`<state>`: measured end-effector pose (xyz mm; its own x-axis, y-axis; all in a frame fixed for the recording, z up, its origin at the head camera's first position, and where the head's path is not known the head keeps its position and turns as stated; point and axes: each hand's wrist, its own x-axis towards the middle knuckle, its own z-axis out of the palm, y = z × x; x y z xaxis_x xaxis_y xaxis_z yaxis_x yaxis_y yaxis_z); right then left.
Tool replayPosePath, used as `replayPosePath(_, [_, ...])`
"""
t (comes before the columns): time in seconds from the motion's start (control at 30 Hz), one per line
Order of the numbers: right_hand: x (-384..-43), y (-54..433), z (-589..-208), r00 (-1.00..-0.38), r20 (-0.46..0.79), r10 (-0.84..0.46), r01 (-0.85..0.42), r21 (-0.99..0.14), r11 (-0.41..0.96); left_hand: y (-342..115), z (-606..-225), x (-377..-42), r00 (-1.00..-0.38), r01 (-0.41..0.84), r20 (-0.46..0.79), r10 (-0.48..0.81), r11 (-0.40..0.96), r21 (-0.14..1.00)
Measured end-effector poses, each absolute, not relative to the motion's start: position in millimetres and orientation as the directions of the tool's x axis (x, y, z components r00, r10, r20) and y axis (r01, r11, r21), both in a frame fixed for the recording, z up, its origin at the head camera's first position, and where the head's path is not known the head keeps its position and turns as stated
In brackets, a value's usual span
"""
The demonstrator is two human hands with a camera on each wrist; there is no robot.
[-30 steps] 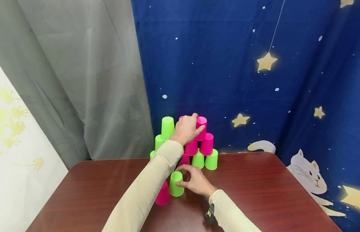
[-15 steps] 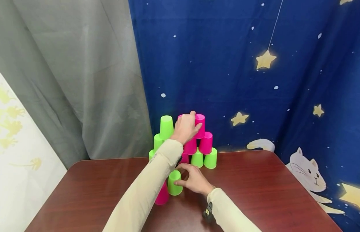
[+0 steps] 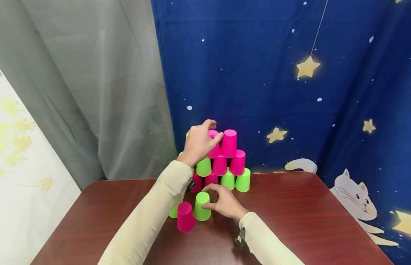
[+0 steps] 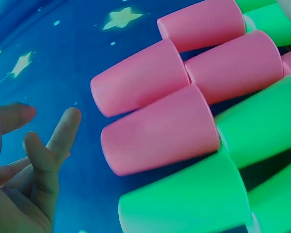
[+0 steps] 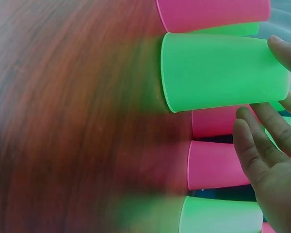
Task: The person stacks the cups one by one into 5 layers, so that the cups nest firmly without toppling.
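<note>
Upside-down pink and green plastic cups form a stacked wall at the table's far side. In its top row stand a pink cup (image 3: 229, 143) and, left of it, another pink cup (image 3: 214, 149). My left hand (image 3: 199, 143) hovers in front of the top row's left part and hides some cups; in the left wrist view its fingers (image 4: 65, 128) are loosely bent, apart from the cups. My right hand (image 3: 227, 203) holds a green cup (image 3: 201, 209) standing upside down on the table, thumb on one side and fingers on the other, as the right wrist view shows.
A pink cup (image 3: 185, 218) stands left of the held green cup, and a green cup (image 3: 174, 211) sits partly behind the left sleeve. The brown table (image 3: 285, 209) ends near a blue starry curtain (image 3: 252, 66) and a grey one (image 3: 129, 92).
My left hand has let go of the pink top-row cup and moved left and slightly up. My right hand stays at the green cup.
</note>
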<state>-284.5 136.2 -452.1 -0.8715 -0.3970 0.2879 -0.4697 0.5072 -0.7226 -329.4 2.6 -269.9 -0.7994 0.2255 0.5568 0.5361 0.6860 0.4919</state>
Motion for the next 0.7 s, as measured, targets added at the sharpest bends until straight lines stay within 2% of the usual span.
replayPosePath(0.27, [-289.9,143.5,-437.4,-0.881,0.268,-0.390,-0.448,-0.741,0.501,-52.3,-296.5,-302.6,-0.796,0.547,0.581,0.167,0.609,0.575])
replayPosePath(0.7, [-302.7,152.2,-386.0,-0.872,0.297,-0.389,-0.468,-0.741,0.481,-100.8,-366.1,-256.6,-0.877,0.457,0.466,0.118,0.510,0.729])
